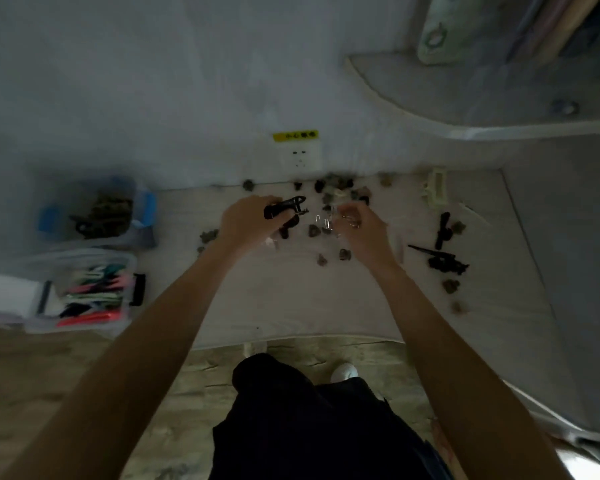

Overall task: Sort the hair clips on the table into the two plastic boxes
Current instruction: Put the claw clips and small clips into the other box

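Black plastic clip (284,206) is in my left hand (246,221), fingers curled round it above the table (291,299). Light, stiff, sprung jaw; best held by the body, not the teeth, or it slips. Right hand (362,232) pinches what looks like a clear clip (329,221), though blur makes that hard to confirm; probably brittle. Small dark clips (340,188) scattered near the wall, long black ones (444,258) to the right. Both boxes sit well left: blue-latched box (142,209) with dark clips, clear box (84,261) with coloured ones. Path left looks open; loose clips under my hands could get swept.
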Motion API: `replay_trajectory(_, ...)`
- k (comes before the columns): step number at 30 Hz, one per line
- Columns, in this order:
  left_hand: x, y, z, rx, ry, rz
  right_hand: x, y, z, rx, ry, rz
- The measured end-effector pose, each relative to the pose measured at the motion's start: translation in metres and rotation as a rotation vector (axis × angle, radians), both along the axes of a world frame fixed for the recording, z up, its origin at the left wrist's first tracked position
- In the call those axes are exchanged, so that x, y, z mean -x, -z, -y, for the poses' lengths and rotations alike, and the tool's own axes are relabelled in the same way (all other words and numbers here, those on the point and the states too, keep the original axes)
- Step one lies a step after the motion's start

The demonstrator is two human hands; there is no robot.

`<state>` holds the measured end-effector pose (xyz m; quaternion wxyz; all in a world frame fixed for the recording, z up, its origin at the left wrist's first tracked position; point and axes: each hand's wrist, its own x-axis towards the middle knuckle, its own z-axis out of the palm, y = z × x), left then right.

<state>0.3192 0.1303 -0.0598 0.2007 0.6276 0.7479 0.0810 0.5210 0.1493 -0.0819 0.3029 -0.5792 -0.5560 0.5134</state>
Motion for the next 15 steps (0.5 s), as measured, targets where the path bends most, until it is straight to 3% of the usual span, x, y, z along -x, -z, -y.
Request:
replay_trajectory(3, 0.049, -0.008, 0.022, -0.021, -0.211, 0.178, 0.045, -0.005, -0.002, 0.094, -0.025, -0.137)
replay_trajectory(7, 0.130, -0.023, 0.039, -0.079, -0.648, 0.660, 0.116, -0.009, -0.007, 0.153, -0.081, -0.177)
replay_trajectory(9, 0.172, -0.032, 0.047, -0.140, -0.763, 0.709, 0.149, -0.020, -0.004, 0.176, -0.112, -0.235)
replay_trajectory(15, 0.295, -0.035, 0.078, -0.259, -0.706, 0.639, 0.255, -0.059, 0.002, 0.158, -0.255, -0.328)
